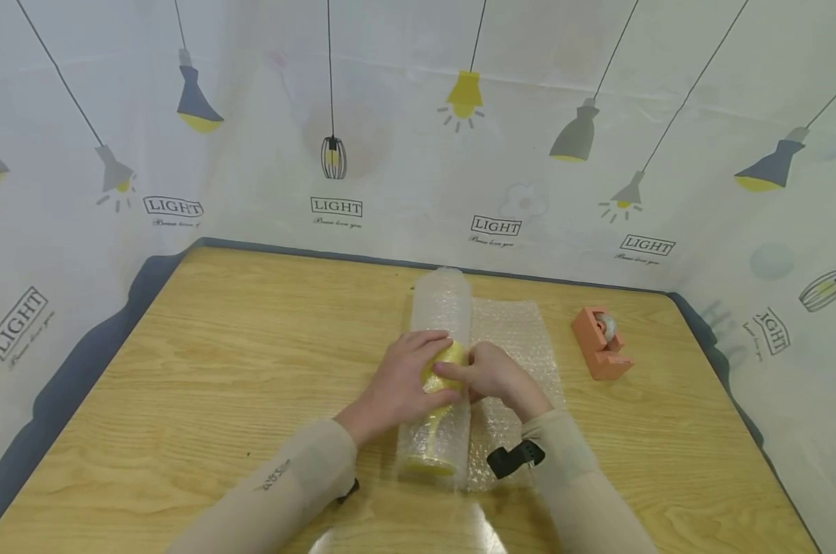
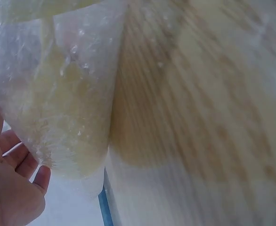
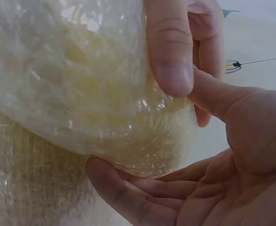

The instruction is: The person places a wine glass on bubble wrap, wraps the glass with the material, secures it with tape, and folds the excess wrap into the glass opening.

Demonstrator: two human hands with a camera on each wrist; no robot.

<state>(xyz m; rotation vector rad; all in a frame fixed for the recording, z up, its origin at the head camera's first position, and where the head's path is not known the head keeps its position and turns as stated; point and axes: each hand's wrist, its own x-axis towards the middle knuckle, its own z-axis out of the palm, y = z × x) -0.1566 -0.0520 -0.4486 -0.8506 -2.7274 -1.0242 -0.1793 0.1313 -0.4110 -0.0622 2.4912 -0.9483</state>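
A long bundle of bubble wrap [image 1: 441, 304] lies on the table, pointing away from me. Inside the clear layers shows a yellow object [image 1: 424, 465] with a narrow stem and round base; its kind cannot be told through the wrap. My left hand [image 1: 404, 377] grips the bundle's middle from the left, fingers and thumb across its top. On the right side, my right hand [image 1: 501, 377] holds the wrapped bundle, its thumb near the left thumb. The right wrist view shows that hand's fingers [image 3: 128, 200] curled under the wrap [image 3: 95, 117].
A flat, loose sheet of bubble wrap [image 1: 514, 331] extends right from the bundle. Farther right stands an orange tape dispenser [image 1: 601, 346] with a roll of clear tape. The wooden table [image 1: 251, 338] meets a lamp-printed curtain [image 1: 404, 123] at its back edge.
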